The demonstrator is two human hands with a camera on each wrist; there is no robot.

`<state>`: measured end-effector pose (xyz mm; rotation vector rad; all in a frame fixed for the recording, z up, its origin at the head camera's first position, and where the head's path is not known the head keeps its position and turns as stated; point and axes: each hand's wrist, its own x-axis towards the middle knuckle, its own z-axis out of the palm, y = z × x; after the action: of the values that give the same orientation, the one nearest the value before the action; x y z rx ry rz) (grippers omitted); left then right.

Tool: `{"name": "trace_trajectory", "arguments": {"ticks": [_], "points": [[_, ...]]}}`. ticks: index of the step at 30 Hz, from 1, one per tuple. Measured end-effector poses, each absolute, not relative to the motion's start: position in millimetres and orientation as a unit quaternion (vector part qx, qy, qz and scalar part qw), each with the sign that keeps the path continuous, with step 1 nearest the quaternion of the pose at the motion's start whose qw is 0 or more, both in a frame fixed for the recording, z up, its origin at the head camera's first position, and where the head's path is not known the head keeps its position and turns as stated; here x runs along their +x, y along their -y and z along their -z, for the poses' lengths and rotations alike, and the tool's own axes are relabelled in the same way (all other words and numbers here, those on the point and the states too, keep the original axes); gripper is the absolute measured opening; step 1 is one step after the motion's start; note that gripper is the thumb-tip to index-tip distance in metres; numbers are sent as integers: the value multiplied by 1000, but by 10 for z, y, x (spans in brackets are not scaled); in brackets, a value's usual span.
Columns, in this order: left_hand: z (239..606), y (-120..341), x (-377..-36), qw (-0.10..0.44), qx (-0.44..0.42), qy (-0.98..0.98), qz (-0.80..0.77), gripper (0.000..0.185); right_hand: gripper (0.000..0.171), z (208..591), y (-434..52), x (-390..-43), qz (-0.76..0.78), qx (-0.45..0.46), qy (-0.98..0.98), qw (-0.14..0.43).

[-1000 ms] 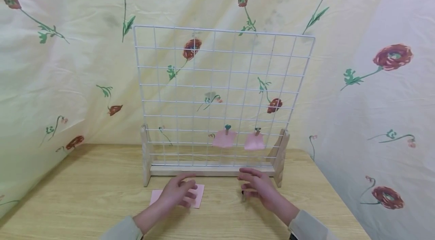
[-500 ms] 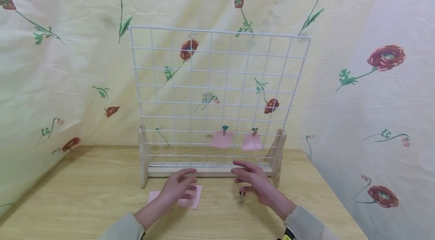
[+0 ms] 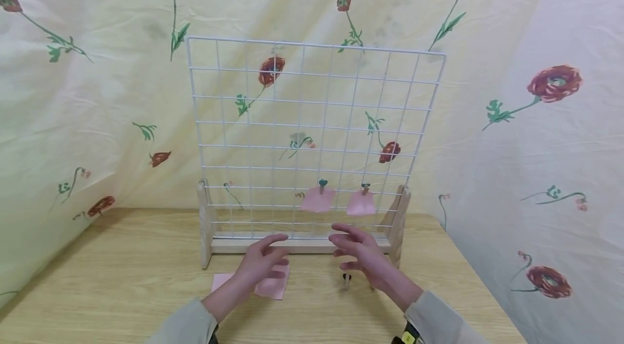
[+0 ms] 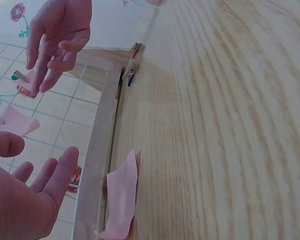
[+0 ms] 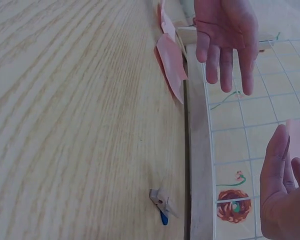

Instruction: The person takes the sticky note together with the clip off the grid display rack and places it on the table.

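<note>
My left hand (image 3: 260, 265) hovers over the pink paper sheets (image 3: 274, 289) on the table, fingers spread, holding nothing. To the right, my right hand (image 3: 363, 254) hangs in the air in front of the wooden base bar, fingers loosely bent, nothing in its grasp. Close below it lies a small wooden clothespin (image 3: 346, 281). The left wrist view shows another clothespin (image 4: 135, 48) behind the blue-tipped clothespin (image 4: 132, 75). On the white wire grid (image 3: 302, 111) hang a left pink paper (image 3: 317, 202) and a right pink paper (image 3: 361, 205), each under a clothespin with a green heart.
Wooden feet, left (image 3: 206, 227) and right (image 3: 401, 225), and a base bar (image 3: 302, 246) hold the grid upright on the wood-grain table (image 3: 122, 273). Behind it hangs a flower-printed cloth (image 3: 97, 105). Dark wristbands show at both sleeves, the right one with a yellow part (image 3: 408, 337).
My right hand has lifted up and leftward from beside the clothespin, which now shows more fully. My left hand has risen slightly and moved a little right. The whole head view has shifted slightly.
</note>
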<state>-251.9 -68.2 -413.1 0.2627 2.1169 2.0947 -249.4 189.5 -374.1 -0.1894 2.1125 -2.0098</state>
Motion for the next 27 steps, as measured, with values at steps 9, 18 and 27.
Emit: {"name": "trace_trajectory", "arguments": {"ticks": [9,18,27], "points": [[4094,613,-2571,71,91,-697,-708,50,57,3673,-1883,-2514,685,-72,-718,103],[4058,535,-2630,66,86,-694,-712,45,54,3612,-1852,-2540,685,-77,-718,95],[4041,461,-2655,56,85,-701,-706,46,50,3552,-1823,-2574,687,-90,-716,89]]}}
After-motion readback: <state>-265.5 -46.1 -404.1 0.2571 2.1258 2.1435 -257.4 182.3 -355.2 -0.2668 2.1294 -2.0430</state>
